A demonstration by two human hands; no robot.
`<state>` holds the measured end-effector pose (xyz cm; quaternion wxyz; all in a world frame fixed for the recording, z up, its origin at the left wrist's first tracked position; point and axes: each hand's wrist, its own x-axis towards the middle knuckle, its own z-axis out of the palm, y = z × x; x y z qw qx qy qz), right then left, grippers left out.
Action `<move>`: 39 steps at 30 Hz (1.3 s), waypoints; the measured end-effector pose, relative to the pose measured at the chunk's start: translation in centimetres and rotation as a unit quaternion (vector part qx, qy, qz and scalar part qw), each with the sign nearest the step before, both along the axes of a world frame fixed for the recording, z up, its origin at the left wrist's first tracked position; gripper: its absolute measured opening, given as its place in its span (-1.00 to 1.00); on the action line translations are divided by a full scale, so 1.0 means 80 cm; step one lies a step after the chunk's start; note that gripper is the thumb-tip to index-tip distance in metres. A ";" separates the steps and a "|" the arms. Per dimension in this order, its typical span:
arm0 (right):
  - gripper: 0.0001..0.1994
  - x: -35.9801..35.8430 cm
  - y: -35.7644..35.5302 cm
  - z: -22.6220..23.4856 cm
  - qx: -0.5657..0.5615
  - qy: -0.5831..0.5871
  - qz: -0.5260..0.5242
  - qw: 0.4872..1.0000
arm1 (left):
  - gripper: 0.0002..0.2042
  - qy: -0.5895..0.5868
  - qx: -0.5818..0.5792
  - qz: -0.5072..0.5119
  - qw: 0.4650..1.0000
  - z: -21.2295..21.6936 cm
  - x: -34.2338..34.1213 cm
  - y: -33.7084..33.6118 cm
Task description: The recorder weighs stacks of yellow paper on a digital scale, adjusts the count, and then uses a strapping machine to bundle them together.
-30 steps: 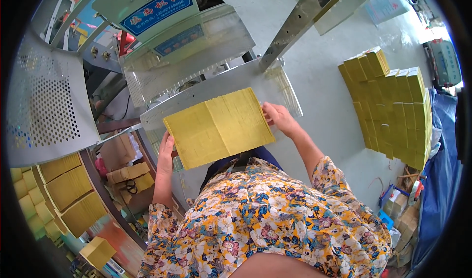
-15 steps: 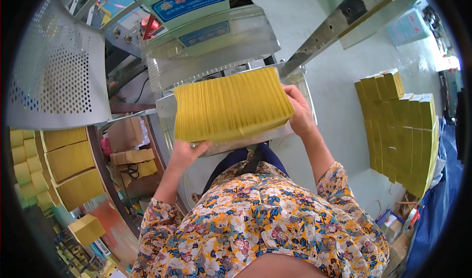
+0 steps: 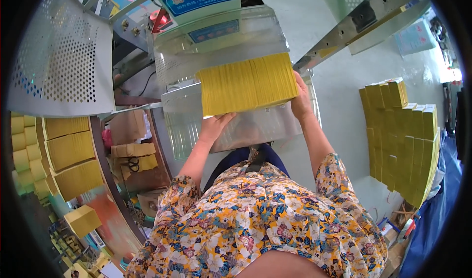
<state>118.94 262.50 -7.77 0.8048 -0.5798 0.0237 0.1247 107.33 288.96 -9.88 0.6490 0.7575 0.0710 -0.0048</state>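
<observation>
Both my hands hold a thick stack of yellow paper sheets, turned on edge so its ribbed side faces me. My left hand grips its lower left corner from below. At the stack's right end, my right hand presses against the side. The stack hangs above the metal tray of a machine with a clear cover, close in front of that cover.
Tall piles of yellow paper bundles stand on the white surface at the right. More yellow stacks lie at the left beside a perforated metal panel. A metal rail runs diagonally at upper right. Cardboard boxes sit below left.
The yellow stack has been tipped from flat to on edge and lifted forward toward the machine's clear cover; both hands moved up with it.
</observation>
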 end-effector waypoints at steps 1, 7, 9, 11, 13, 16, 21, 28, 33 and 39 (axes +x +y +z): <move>-0.63 0.001 -0.001 -0.001 0.001 0.006 -0.008 1.000 | -0.82 -0.001 -0.001 0.001 1.000 0.005 0.003 -0.006; -0.62 -0.037 -0.007 0.028 0.064 0.014 -0.027 0.997 | -0.79 -0.077 0.136 -0.016 0.988 0.051 -0.033 -0.020; -0.65 -0.048 -0.009 0.019 0.027 0.001 -0.010 1.000 | -0.75 -0.027 0.166 -0.026 0.985 0.020 -0.053 -0.013; -0.65 -0.047 -0.002 0.007 0.014 0.003 -0.015 1.000 | -0.75 -0.040 0.121 -0.012 0.992 0.007 -0.042 -0.014; -0.65 -0.041 -0.003 0.005 -0.027 -0.004 -0.019 0.999 | -0.75 -0.051 0.075 -0.002 0.996 0.000 -0.026 -0.009; -0.63 -0.046 -0.016 0.004 -0.025 0.027 0.000 0.999 | -0.68 0.034 0.168 -0.105 0.980 0.020 -0.028 0.008; -0.62 -0.031 -0.024 0.002 -0.008 0.016 0.000 1.000 | -0.47 -0.018 0.156 -0.039 0.987 0.031 -0.037 0.022; -0.59 -0.038 -0.016 -0.009 0.029 0.010 -0.003 1.000 | -0.54 -0.024 0.096 -0.029 0.995 0.018 -0.034 0.016; -0.57 -0.046 -0.002 -0.009 0.093 0.012 -0.042 0.995 | -0.73 -0.065 0.166 0.013 0.984 0.054 -0.029 -0.022; -0.58 -0.045 -0.018 0.014 0.032 0.001 -0.012 0.999 | -0.68 -0.055 0.225 -0.027 0.973 0.016 -0.059 0.009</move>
